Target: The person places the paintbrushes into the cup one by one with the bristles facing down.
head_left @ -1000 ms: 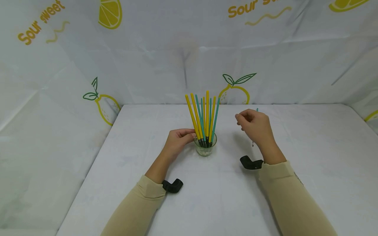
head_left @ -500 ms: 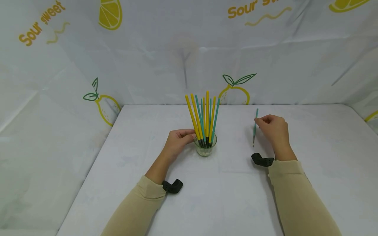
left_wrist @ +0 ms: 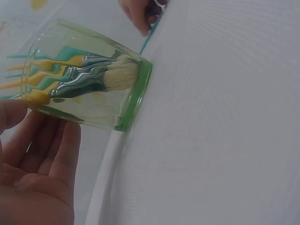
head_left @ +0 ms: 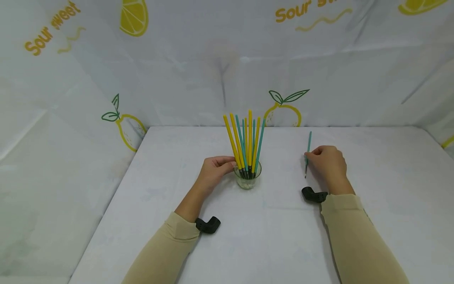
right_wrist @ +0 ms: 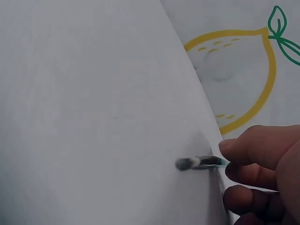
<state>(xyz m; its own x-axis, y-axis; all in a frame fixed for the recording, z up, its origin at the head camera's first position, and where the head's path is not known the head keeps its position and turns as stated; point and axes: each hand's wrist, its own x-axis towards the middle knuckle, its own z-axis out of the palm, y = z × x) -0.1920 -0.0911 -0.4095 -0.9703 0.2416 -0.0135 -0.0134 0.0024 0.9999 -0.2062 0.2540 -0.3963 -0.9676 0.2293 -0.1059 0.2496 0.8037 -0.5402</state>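
Observation:
A clear greenish glass (head_left: 247, 183) stands upright on the white-covered table and holds several yellow- and teal-handled paintbrushes (head_left: 250, 136), bristles down. From its left side, my left hand (head_left: 212, 171) holds the glass near the rim with thumb and fingers. Pale bristles (left_wrist: 121, 77) show through the glass wall in the left wrist view. To the right, my right hand (head_left: 328, 163) pinches a single thin teal paintbrush (head_left: 309, 141) between thumb and index finger. Its dark tip (right_wrist: 185, 163) points toward the person, close over the cloth.
The white cloth (head_left: 248, 236) covers the table and has a far edge behind the glass. A white backdrop (head_left: 191, 71) with printed lemons and lettering rises beyond it. A black wrist camera (head_left: 208, 225) sits at the left cuff, another (head_left: 313, 195) at the right cuff.
My right hand has moved right and down from above the table to the lone teal paintbrush and now pinches it. The left hand has stayed at the glass.

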